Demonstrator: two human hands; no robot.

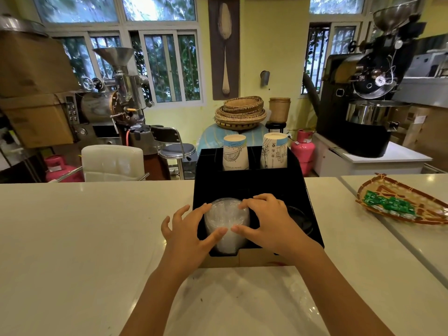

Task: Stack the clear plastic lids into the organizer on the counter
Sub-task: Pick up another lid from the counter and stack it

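A black organizer (pixel 249 187) stands on the white counter (pixel 84 238) straight ahead. A stack of clear plastic lids (pixel 228 221) sits in its front left compartment. My left hand (pixel 186 234) touches the stack's left side with fingertip and thumb. My right hand (pixel 269 221) rests on the stack's right side and top, fingers spread. The two thumbs nearly meet on the front of the stack. Black lids (pixel 300 219) lie in the front right compartment, partly hidden by my right hand.
Two stacks of paper cups (pixel 236 152) stand in the organizer's back slots. A woven tray with green packets (pixel 397 204) lies on the counter at the right. Behind the counter are a white chair, a stool, pink gas cylinders and coffee roasters.
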